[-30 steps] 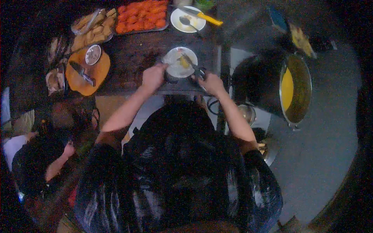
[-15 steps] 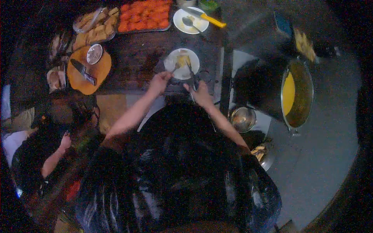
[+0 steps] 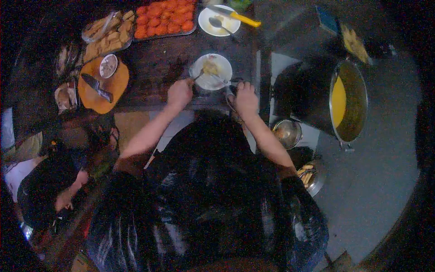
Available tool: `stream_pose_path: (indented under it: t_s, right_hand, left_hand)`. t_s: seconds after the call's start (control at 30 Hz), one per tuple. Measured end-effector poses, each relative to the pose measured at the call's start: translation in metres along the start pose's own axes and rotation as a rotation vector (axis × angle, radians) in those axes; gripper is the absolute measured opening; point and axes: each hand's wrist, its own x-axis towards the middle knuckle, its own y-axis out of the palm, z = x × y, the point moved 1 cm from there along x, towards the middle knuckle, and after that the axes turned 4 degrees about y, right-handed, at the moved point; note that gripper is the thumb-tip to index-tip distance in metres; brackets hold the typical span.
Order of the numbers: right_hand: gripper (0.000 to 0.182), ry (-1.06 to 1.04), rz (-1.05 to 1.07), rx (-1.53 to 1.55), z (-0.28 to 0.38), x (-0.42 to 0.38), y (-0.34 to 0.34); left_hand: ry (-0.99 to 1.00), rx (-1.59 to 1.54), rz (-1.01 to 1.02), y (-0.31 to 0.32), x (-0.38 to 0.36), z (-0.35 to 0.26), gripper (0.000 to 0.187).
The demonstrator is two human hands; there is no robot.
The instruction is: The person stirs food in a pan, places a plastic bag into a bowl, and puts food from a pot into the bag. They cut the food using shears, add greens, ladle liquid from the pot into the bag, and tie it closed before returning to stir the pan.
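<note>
A white plate [image 3: 219, 83] holds some yellowish food [image 3: 210, 67] on the dark table. At its lower left, my left hand [image 3: 180, 94] is closed round a thin utensil, probably a fork, whose tip reaches the food. My right hand [image 3: 246, 99], at the plate's lower right, is closed on scissors [image 3: 226, 82]; their blades point over the plate toward the food. The handles are partly hidden by my fingers.
Behind stand a tray of red-orange pieces [image 3: 164, 19] and a white plate [image 3: 206, 22] with a spoon and yellow-handled knife. An orange board [image 3: 97, 102] with a knife lies left, a large pot [image 3: 365, 100] right. A co-worker's arm [image 3: 72, 190] shows lower left.
My left hand has moved slightly left, and my right hand has shifted right and up, with the scissors now slanting more across the plate. The co-worker's arm has moved lower.
</note>
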Motion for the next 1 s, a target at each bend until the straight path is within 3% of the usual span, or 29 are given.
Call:
stream_pose_path:
  t_s: [0.1,0.17,0.27,0.3,0.37,0.6,0.7,0.8,0.87,1.0]
  right_hand:
    - [0.045,-0.008,0.11,-0.047,-0.011,0.005,0.011]
    - [0.041,0.054,0.321,-0.111,-0.013,0.007,0.017]
    - [0.047,0.089,0.473,-0.034,-0.013,0.004,0.014]
    - [0.047,0.086,0.474,-0.032,-0.012,0.0,0.01]
    - [0.054,0.052,0.013,0.016,-0.005,-0.009,-0.004]
    - [0.062,0.083,0.055,0.005,-0.002,0.005,0.0]
    - [0.053,0.063,0.059,0.004,-0.008,0.01,0.01]
    - [0.047,0.018,0.106,-0.074,-0.011,0.017,0.011]
    - [0.042,0.055,0.373,-0.043,-0.011,0.02,0.009]
    - [0.045,0.05,0.354,-0.021,-0.011,0.02,0.018]
  left_hand:
    - [0.017,0.009,0.019,0.001,0.005,0.002,0.021]
    - [0.038,0.05,0.006,0.003,0.009,0.005,0.02]
    - [0.035,0.043,0.036,0.001,0.01,0.003,0.021]
    - [0.032,0.045,0.035,-0.001,0.01,0.001,0.021]
    - [0.053,-0.051,0.036,-0.01,0.008,-0.009,0.022]
    - [0.135,0.059,0.105,-0.008,0.005,-0.021,0.023]
    - [0.094,0.16,0.13,-0.011,0.005,-0.021,0.023]
    - [0.133,0.139,0.033,-0.009,0.006,-0.015,0.022]
    - [0.149,0.181,0.051,-0.009,0.008,-0.012,0.022]
    - [0.114,0.207,0.066,-0.02,0.009,-0.015,0.022]
